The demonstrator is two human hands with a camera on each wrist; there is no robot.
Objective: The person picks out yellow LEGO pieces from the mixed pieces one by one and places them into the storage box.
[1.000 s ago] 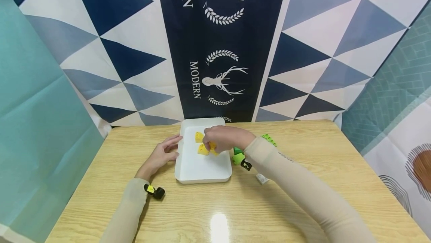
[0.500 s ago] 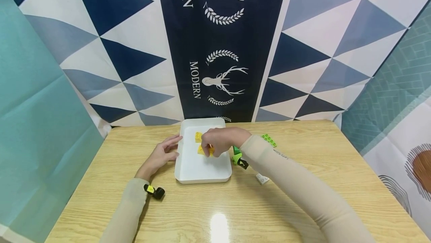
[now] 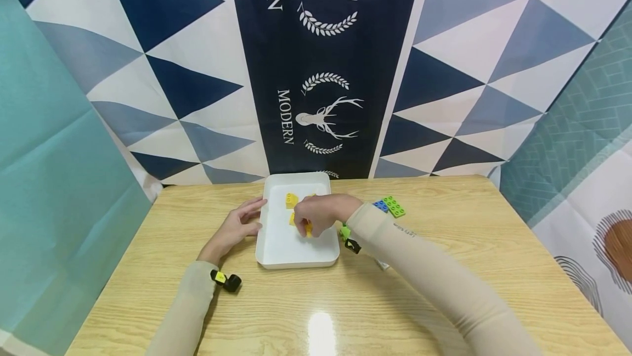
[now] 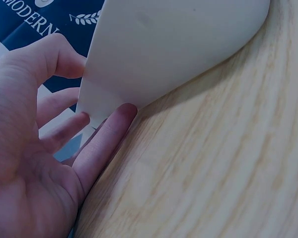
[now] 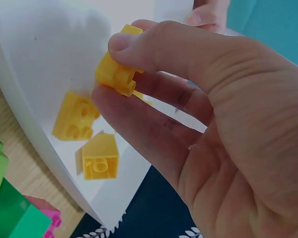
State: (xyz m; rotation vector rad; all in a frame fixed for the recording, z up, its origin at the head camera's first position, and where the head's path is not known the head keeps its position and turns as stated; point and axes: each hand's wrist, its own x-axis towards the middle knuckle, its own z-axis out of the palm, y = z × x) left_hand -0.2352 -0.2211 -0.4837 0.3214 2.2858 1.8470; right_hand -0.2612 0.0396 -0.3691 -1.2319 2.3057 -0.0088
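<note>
A white tray (image 3: 281,249) stands near the table's back edge. Over it, my right hand (image 3: 318,214) pinches a yellow toy brick (image 5: 116,69) between thumb and fingers, its studs toward the palm in the right wrist view. Two loose yellow bricks lie in the tray in that view: a studded brick (image 5: 74,119) and a sloped brick (image 5: 100,157) showing its hollow underside. Another yellow brick (image 3: 291,201) is visible by the tray's far left in the head view. My left hand (image 3: 238,229) rests against the tray's left side, fingertips touching the outer wall (image 4: 154,49).
Right of the tray lie a light green studded brick (image 3: 394,206), a blue brick (image 3: 381,205) and a white piece (image 3: 382,264), partly behind the right sleeve. A darker green brick (image 5: 17,210) and a pink piece (image 5: 44,210) sit beside the tray. Patterned cloth hangs behind.
My right hand has shifted a little toward the tray's near side, with a yellow brick between its fingers. The blue brick has come into view past the sleeve. My left hand stays put.
</note>
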